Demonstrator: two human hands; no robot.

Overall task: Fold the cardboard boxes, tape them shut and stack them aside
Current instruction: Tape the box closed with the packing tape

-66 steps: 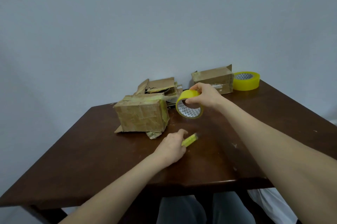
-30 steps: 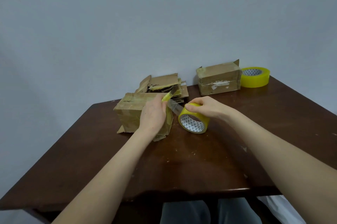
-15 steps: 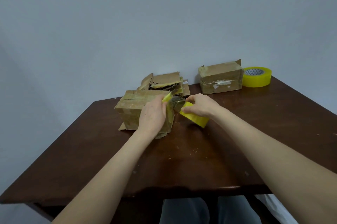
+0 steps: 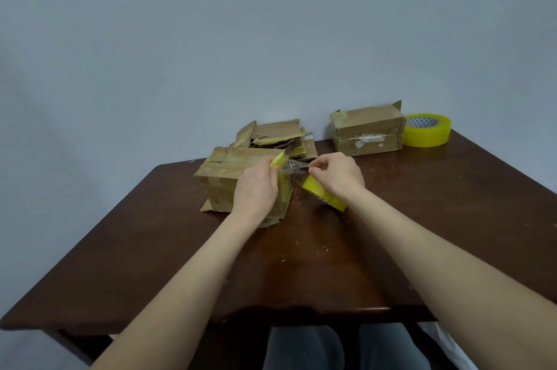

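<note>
Over a dark brown wooden table (image 4: 150,264), the left hand (image 4: 256,189) grips a small yellow utility knife (image 4: 278,161), its blade at a clear strip of tape (image 4: 297,170); the right hand (image 4: 334,176) pinches that strip taut, with a yellow roll of packing tape (image 4: 324,194) beneath its palm. The strip meets a worn brown cardboard box (image 4: 221,176) mid-table; cutting seems to be in hand; next, the loose end likely needs pressing flat. Behind lie flattened cardboard pieces (image 4: 277,133), a sealed cardboard box (image 4: 366,131) and a second yellow tape roll (image 4: 426,130).

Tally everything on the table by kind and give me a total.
Folded boxes: 2, near box, far box
Tape rolls: 2, held roll, spare roll
Cutters: 1, yellow cutter
Cardboard piles: 1, flattened pile
Total: 6
</note>
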